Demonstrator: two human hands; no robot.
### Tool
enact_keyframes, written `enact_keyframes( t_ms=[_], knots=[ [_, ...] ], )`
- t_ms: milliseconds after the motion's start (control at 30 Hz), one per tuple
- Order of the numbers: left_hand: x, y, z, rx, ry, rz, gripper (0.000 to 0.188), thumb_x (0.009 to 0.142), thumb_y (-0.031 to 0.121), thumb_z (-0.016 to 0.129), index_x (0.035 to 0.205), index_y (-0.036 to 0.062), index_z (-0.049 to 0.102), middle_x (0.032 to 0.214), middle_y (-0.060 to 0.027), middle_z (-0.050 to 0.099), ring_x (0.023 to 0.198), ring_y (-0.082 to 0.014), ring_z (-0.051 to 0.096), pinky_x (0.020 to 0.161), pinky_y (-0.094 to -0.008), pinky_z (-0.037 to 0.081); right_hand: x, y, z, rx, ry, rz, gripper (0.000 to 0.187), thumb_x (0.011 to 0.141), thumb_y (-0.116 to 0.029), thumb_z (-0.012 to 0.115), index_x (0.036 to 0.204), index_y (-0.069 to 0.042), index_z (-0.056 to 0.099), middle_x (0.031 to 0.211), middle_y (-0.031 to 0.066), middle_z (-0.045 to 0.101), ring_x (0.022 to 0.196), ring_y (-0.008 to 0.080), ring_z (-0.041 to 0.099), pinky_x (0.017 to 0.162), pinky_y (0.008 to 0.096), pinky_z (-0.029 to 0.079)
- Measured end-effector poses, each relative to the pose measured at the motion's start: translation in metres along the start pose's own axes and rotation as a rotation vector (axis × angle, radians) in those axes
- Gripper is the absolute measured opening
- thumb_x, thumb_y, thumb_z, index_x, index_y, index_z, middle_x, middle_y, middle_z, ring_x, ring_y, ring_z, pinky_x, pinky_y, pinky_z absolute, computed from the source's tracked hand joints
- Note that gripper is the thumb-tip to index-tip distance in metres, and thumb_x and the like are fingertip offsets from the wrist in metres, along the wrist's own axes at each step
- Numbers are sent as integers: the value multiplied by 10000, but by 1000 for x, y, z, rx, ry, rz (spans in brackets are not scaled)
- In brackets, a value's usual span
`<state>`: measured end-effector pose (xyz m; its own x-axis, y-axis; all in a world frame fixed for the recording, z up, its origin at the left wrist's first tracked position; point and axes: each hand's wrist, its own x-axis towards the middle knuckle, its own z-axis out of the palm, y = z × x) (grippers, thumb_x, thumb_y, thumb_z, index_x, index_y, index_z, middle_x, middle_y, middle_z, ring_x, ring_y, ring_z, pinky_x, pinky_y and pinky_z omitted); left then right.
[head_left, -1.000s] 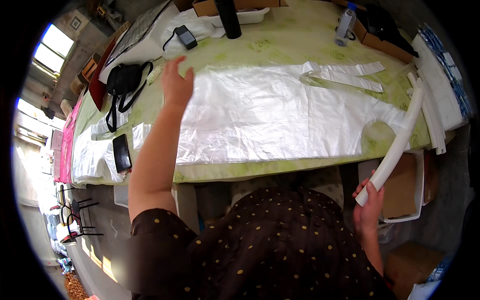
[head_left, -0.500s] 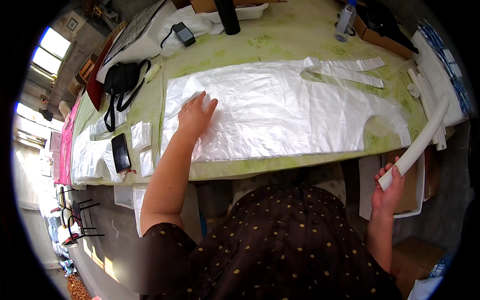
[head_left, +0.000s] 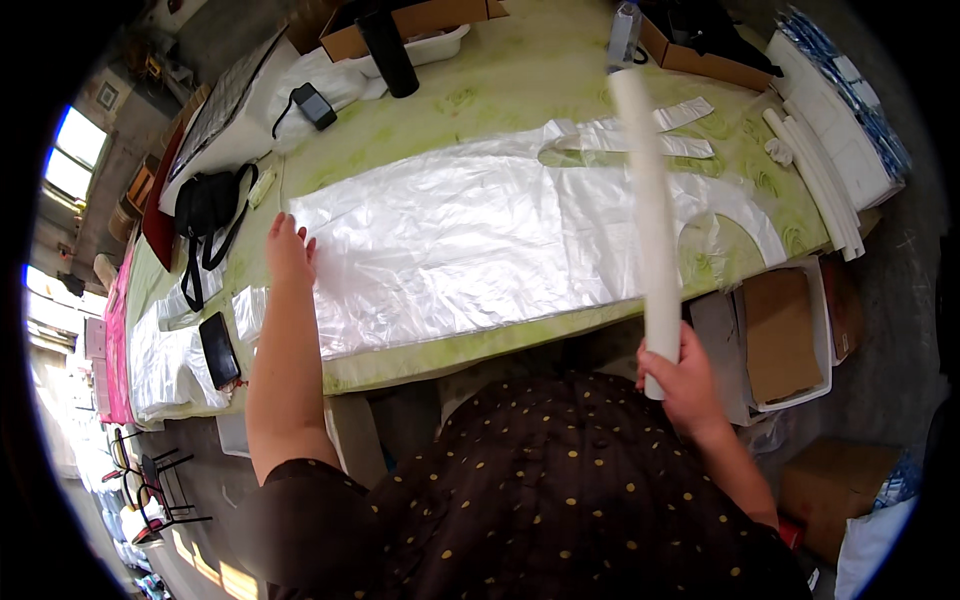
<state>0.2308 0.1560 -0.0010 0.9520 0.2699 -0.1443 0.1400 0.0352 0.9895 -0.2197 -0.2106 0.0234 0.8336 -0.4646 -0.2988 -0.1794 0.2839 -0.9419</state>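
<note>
A large flat piece of thin white plastic film (head_left: 450,240), with strap-like ends and curved cut-outs on its right, lies across the table. My left hand (head_left: 292,250) is at the film's left edge, its fingers apart and holding nothing that I can see. My right hand (head_left: 690,385) is closed round the lower end of a long white tube (head_left: 652,215). The tube stands up in front of the film's right part and hides some of it. I cannot tell whether the tube touches the film.
On the table's left are a black bag (head_left: 207,210), a phone (head_left: 219,350) and folded white plastic (head_left: 165,345). A black cylinder (head_left: 388,55), a handheld device (head_left: 314,106) and a bottle (head_left: 624,35) are farther back. More white tubes (head_left: 825,190) lie at the right edge, above a bin (head_left: 822,340).
My right hand has brought the tube leftward from beyond the table's right side and turned it more upright. My left hand has slid left from on top of the film to its left edge.
</note>
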Motion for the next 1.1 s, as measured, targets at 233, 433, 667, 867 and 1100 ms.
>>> enact_keyframes(
  t_ms=[233, 433, 667, 867, 1100],
  knots=[
    [-119, -26, -38, 918, -500, 780, 441, 968, 285, 670, 1376, 125, 621, 1460, -154, 556, 1378, -358, 483, 1149, -458, 369, 26, 14, 30, -124, -206, 217, 580, 933, -152, 721, 1426, -3, 454, 948, 44, 623, 695, 111, 603, 609, 284, 542],
    [-169, -27, -70, 1318, -434, 722, 606, 921, 382, 672, 1471, 163, 545, 1613, -148, 391, 1520, -389, 281, 1230, -552, 199, 36, 18, 55, -69, -242, 155, 694, 977, -83, 635, 1554, -51, 251, 1113, 100, 572, 871, 161, 623, 666, 328, 580],
    [-143, -41, -87, 1233, -356, 745, 527, 979, 327, 612, 1466, 139, 546, 1575, -140, 453, 1501, -370, 329, 1233, -536, 204, 24, 29, 35, 63, -264, 171, 859, 951, -89, 682, 1597, -51, 117, 1234, 176, 566, 1011, 206, 632, 753, 354, 611],
    [-103, -47, -103, 976, -168, 727, 445, 983, 185, 643, 1407, 66, 582, 1467, -148, 566, 1443, -395, 404, 1203, -487, 307, 20, 27, 26, 64, -345, 161, 862, 937, -67, 694, 1591, -62, 132, 1290, 188, 524, 1022, 212, 628, 793, 359, 608],
    [-195, -13, -44, 786, -511, 939, 460, 934, 12, 641, 1388, 48, 582, 1468, -143, 567, 1477, -347, 395, 1214, -456, 290, 48, 7, -34, -693, 324, -526, 528, 825, -86, 751, 1334, -92, 612, 1282, 145, 548, 1151, 274, 549, 895, 355, 507]
  ],
)
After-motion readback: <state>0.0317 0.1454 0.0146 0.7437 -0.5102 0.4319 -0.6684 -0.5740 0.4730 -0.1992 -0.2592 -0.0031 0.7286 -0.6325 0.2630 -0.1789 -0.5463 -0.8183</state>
